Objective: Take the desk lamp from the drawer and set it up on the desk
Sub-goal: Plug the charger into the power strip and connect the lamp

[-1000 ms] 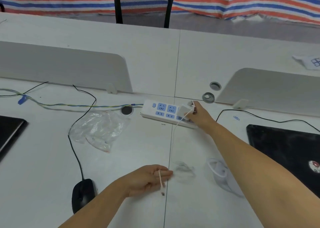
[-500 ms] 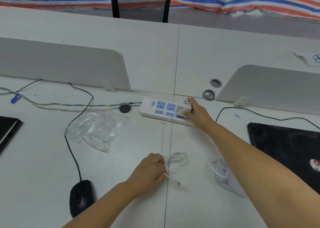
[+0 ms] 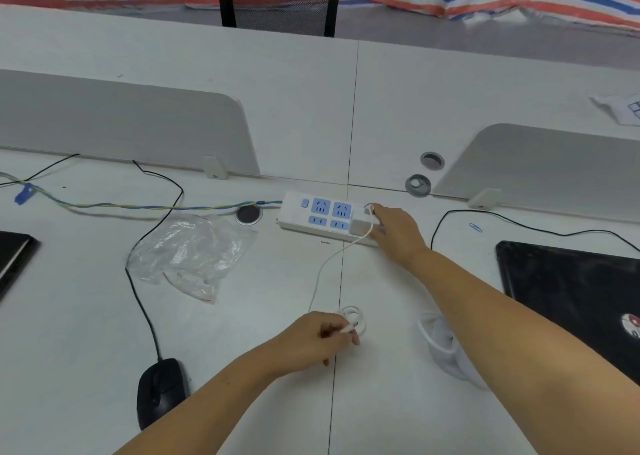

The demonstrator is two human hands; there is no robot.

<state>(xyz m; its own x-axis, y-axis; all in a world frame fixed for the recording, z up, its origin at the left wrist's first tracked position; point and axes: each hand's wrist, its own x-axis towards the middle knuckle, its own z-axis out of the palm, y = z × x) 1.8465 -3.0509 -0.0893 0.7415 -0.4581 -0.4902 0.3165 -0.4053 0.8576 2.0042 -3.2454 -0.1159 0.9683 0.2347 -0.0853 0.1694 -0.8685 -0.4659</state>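
1. Powering step: right hand (image 3: 394, 231) clamps the white adapter (image 3: 360, 225) onto the power strip (image 3: 317, 214).
2. Left hand (image 3: 317, 342) pinches the white cable (image 3: 323, 267) end beside its coil.
3. Desk lamp (image 3: 446, 347) (mostly behind the right forearm) lies on the desk (image 3: 242, 333).
4. Next, I think: plug the cable into the lamp.

White desk lamp (image 3: 446, 347) lying on desk (image 3: 242, 333), partly hidden behind right forearm; shape unclear
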